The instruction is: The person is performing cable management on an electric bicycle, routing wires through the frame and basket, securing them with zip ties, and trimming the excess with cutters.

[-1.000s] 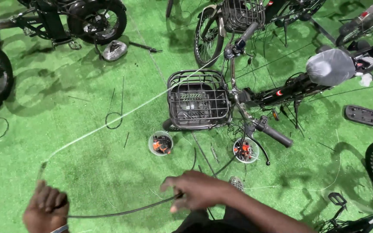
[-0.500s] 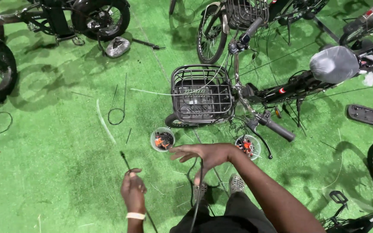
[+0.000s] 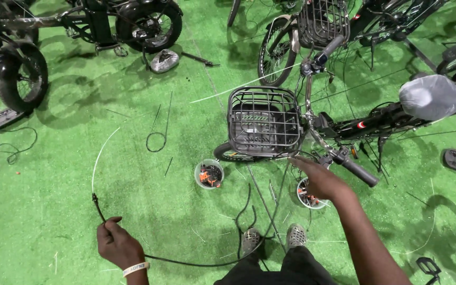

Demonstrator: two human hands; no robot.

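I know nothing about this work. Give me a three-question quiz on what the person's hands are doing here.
1. True or false: the left hand holds a black cable.
2. The right hand reaches toward: A) the grey seat cover B) the handlebar beside the wire basket C) a pedal.
3. Fill in: the small tub stands on green ____.

Key: 1 true; 2 B; 3 turf.
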